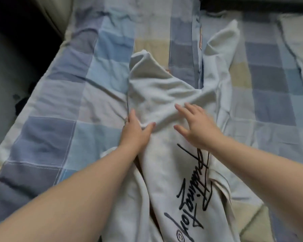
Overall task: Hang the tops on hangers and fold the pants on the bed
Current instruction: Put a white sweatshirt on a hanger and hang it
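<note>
A pale grey-white garment (pixel 164 95) with black script lettering lies lengthwise on the checked bed cover (pixel 59 102), two leg-like parts spreading away from me. My left hand (pixel 135 130) lies on its left edge, thumb over a fold of the cloth and fingers partly tucked under it. My right hand (pixel 198 124) rests flat on the cloth with fingers spread and straight. No hanger is in view.
A second pale piece of clothing (pixel 299 49) lies at the bed's far right. The bed's left edge drops to a dark floor (pixel 10 75) with a small dark object on it. An orange label (pixel 200 41) shows on a seam of the cover.
</note>
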`<state>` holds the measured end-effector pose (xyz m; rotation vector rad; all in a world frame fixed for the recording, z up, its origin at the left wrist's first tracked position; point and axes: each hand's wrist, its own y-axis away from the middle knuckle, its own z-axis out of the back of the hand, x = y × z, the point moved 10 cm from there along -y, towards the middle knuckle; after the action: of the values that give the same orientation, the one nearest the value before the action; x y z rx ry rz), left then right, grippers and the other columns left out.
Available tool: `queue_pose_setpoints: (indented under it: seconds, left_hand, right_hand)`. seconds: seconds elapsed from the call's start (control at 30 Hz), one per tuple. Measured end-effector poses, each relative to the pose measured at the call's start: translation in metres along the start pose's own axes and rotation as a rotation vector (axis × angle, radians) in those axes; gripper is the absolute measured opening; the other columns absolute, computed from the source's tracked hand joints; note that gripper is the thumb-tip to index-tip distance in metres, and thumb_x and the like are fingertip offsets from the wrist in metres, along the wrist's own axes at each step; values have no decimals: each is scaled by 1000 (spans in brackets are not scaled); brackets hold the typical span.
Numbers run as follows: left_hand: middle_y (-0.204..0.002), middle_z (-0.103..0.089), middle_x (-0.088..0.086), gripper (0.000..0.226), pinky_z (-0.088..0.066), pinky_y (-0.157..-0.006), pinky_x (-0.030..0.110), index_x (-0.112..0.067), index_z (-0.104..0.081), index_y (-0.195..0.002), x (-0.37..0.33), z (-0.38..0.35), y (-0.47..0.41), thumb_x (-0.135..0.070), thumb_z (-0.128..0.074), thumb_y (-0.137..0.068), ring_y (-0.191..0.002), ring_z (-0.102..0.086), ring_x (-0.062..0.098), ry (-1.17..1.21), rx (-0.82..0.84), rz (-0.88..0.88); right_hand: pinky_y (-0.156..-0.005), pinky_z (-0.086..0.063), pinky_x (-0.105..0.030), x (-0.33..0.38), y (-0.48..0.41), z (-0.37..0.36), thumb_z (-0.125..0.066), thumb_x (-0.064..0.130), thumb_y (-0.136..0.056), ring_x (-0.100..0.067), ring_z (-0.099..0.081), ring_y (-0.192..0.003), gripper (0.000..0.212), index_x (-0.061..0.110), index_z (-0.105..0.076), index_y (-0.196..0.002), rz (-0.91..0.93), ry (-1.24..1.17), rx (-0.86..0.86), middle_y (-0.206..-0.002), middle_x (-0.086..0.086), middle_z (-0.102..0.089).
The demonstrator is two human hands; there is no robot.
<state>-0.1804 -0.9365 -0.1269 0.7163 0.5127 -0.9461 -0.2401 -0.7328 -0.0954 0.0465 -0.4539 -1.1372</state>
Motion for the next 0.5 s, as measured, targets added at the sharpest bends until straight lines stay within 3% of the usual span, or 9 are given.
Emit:
queue_pose_setpoints:
  seconds: [0.1,0.23,0.3,0.37,0.43,0.5]
  left_hand:
    - [-156,-36,19,101,-31,-118,38,-6,-19,-157,23,-4,-57,-44,-78,-84,-144,-36,33,291,-125,181]
    - [-150,-35,21,88,-31,-116,34,-8,-32,-147,51,-30,-88,-48,-77,-83,-138,-37,36,290,-115,249]
    - [-147,-31,23,84,-29,-111,31,-10,-33,-145,57,-37,-97,-48,-76,-83,-134,-38,37,262,-115,242]
    - [-144,-31,23,79,-31,-109,29,-10,-37,-142,57,-39,-103,-46,-76,-84,-131,-40,37,255,-119,230]
    - [-143,-32,22,74,-32,-109,29,-10,-41,-141,58,-39,-104,-43,-75,-85,-129,-42,37,257,-127,225]
    - [-142,-34,20,64,-34,-108,27,-10,-47,-137,58,-39,-105,-40,-74,-87,-126,-46,36,282,-141,213]
  right_hand:
    - [-119,-18,-53,-1,-67,-8,-54,64,-90,-26,-3,-154,85,44,-5,-157,-23,43,4,-168,0,-4]
    - [-118,-6,-61,13,-136,7,-57,71,-84,-29,-1,-154,95,46,0,-156,-8,152,-136,-169,2,-2]
    - [-117,-11,-66,29,-161,12,-64,71,-79,-30,-3,-154,104,47,4,-155,33,122,-164,-168,1,-3]
    - [-111,-26,-67,41,-182,8,-73,68,-74,-34,-18,-150,116,48,9,-154,17,0,-118,-164,-5,-15]
    - [-104,-39,-60,48,-193,3,-78,60,-73,-38,-43,-135,120,45,9,-154,-32,-98,-84,-148,-13,-41]
    - [-98,-46,-52,47,-191,1,-75,47,-81,-38,-55,-121,98,39,-9,-153,-61,-137,-126,-129,-11,-58]
